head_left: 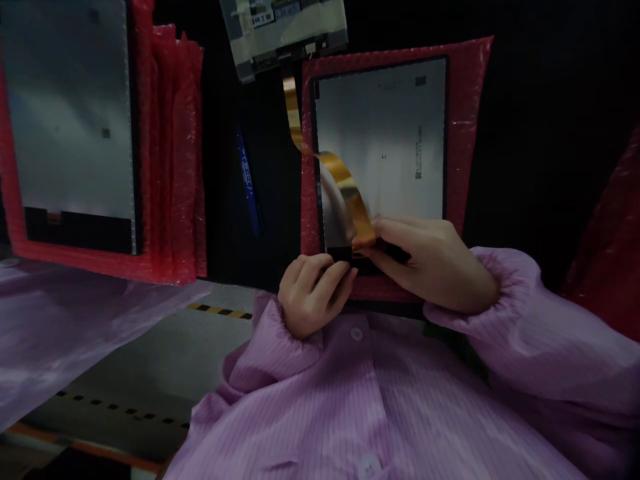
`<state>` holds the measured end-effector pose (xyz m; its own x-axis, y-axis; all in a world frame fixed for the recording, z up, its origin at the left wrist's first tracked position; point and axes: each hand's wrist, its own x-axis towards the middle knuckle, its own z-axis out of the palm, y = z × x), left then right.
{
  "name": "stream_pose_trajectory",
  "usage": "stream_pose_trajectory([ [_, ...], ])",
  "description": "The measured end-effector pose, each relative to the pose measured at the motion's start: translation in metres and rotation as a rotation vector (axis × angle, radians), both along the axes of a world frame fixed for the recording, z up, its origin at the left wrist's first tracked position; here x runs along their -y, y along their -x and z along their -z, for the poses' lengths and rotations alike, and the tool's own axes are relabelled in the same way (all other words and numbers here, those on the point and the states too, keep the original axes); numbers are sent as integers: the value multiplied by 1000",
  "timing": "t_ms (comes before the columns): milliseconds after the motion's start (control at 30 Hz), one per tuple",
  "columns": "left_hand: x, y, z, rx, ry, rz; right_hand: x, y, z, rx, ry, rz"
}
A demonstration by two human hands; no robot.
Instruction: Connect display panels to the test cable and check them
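Observation:
A grey display panel (385, 140) lies on a red bubble-wrap sheet (465, 100) in front of me. An amber flat ribbon cable (345, 183) runs from a small circuit board (285, 30) at the top down to the panel's near edge. My right hand (430, 260) pinches the cable's lower end at the panel's black bottom strip. My left hand (313, 290) is curled, its fingers pressing on the same black strip just left of the cable end. Both arms wear lilac striped sleeves.
A second grey panel (70, 113) rests on a stack of red bubble-wrap sheets (173, 153) at the left. A blue pen (249, 180) lies on the dark table between the stacks. More red wrap (610, 233) shows at the right edge. A floor with hazard tape (220, 311) lies below.

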<state>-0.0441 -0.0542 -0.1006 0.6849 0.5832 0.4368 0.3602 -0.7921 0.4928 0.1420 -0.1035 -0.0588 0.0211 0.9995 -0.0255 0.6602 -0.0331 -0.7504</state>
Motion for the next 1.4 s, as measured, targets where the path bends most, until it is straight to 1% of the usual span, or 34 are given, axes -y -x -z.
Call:
stream_pose_trajectory([
  [133, 0, 1, 0, -4, -9, 6, 1, -1, 0, 17, -22, -22],
  [233, -2, 3, 2, -22, -64, 42, 1, -1, 1, -2, -70, -52],
  [333, -3, 5, 2, -50, -125, 84, 1, -3, 1, -3, -72, -78],
  [500, -4, 3, 0, -61, -174, 65, -1, -7, 3, -48, -71, -126],
  [633, -3, 1, -2, -74, -202, 52, -3, -7, 3, -33, -77, -141],
  [833, -3, 1, -2, -92, -224, 63, -2, -6, 1, 12, -45, -129],
  [1100, -3, 1, -2, -111, -249, 62, 0, -6, 3, 2, -50, -141],
  [1267, -3, 1, -2, -131, -284, 70, -1, -8, 3, 6, -10, -145],
  [1400, -1, 1, 2, -135, -286, 78, -2, -8, 2, -13, 33, -150],
])
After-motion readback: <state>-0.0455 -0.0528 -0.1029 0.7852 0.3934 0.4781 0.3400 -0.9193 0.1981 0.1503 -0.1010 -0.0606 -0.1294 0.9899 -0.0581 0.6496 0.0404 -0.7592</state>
